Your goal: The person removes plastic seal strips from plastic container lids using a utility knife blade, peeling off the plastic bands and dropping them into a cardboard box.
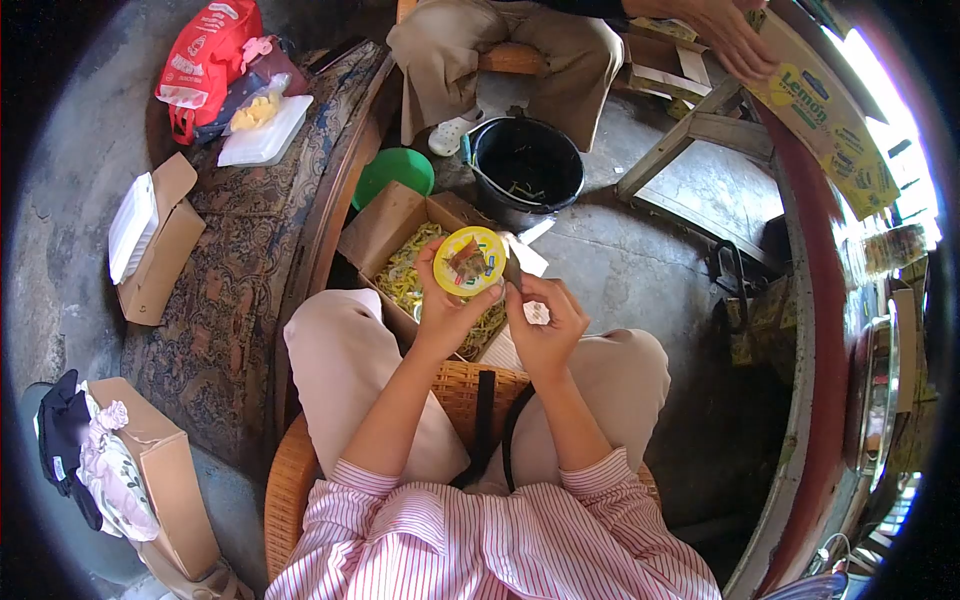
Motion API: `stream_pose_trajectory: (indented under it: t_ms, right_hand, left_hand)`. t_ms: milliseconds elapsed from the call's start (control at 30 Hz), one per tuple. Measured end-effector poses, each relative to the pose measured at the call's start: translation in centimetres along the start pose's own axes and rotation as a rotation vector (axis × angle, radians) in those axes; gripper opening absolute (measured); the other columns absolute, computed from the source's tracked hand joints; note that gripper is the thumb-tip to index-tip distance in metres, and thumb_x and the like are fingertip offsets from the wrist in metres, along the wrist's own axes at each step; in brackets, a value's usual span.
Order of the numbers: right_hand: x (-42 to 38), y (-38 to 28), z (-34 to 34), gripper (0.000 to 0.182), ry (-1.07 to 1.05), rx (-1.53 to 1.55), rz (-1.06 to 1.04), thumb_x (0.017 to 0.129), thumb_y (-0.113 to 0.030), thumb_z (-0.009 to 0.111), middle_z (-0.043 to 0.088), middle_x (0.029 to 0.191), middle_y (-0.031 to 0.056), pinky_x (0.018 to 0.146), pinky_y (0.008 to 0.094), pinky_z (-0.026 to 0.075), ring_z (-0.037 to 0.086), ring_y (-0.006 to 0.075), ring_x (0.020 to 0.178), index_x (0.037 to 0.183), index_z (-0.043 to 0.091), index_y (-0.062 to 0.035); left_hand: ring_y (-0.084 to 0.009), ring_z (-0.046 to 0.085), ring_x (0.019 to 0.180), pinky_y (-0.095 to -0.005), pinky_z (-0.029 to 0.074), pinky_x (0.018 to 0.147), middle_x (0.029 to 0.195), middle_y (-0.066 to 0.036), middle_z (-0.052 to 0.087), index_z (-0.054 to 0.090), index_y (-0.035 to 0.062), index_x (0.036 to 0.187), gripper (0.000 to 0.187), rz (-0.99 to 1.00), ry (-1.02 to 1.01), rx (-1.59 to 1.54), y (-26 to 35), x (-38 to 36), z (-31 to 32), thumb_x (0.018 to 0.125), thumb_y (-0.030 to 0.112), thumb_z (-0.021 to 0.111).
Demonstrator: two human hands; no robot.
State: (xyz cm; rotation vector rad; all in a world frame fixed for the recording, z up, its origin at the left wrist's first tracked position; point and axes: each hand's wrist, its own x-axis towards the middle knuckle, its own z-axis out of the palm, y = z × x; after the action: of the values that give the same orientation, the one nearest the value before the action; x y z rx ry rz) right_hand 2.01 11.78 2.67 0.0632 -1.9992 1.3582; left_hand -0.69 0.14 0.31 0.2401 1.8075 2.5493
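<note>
My left hand (447,305) is wrapped round a small tub (468,262) with a round yellow printed lid, its top turned up toward me. Close by its lower right side, my right hand (546,322) has thumb and forefinger pinched together; what they hold, if anything, is too small to make out. Beneath both hands stands an open cardboard box (385,222) filled with thin yellow-green strips (408,268). My hands and the tub cover part of the box.
Beyond the box stand a black bucket (528,165) and a green basin (393,177). Another person's hand (725,40) touches a yellow lemon-printed carton (815,105). A wooden bench (290,190) is on the left, and a wooden frame (725,130) on the right.
</note>
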Motion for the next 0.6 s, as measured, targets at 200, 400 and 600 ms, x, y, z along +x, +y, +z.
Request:
stream_pose_trajectory:
  t_ms: [200, 400, 600]
  right_hand:
    - [-0.04, 0.21, -0.04, 0.017, -0.004, 0.008, 0.003, 0.065, 0.006, 0.066, 0.062, 0.071, 0.0094, 0.055, 0.024, 0.047, 0.061, 0.0152, 0.061, 0.081, 0.063, 0.0005]
    - [0.04, 0.3, -0.05, 0.017, 0.036, 0.001, 0.022, 0.066, 0.007, 0.065, 0.062, 0.072, 0.0101, 0.056, 0.0238, 0.047, 0.061, 0.0152, 0.061, 0.081, 0.063, 0.0011]
    - [0.03, 0.29, 0.0, 0.018, 0.024, -0.006, 0.018, 0.065, 0.007, 0.065, 0.063, 0.074, 0.011, 0.057, 0.024, 0.048, 0.061, 0.0158, 0.062, 0.082, 0.063, 0.0013]
  left_hand:
    - [-0.0204, 0.041, 0.113, -0.034, 0.036, 0.095, 0.12, -0.015, 0.035, 0.008, 0.0091, 0.125, 0.078, 0.023, -0.05, -0.118, 0.04, -0.69, 0.29, 0.071, -0.002, 0.064]
    - [-0.0207, 0.042, 0.113, -0.0335, 0.035, 0.095, 0.12, -0.015, 0.035, 0.008, 0.0099, 0.121, 0.075, 0.082, -0.052, 0.042, 0.06, -0.79, 0.67, 0.072, -0.003, 0.062]
    - [-0.0201, 0.043, 0.111, -0.0334, 0.038, 0.094, 0.118, -0.016, 0.035, 0.008, 0.01, 0.12, 0.073, 0.085, -0.052, 0.016, -0.34, -0.87, 0.57, 0.072, -0.005, 0.062]
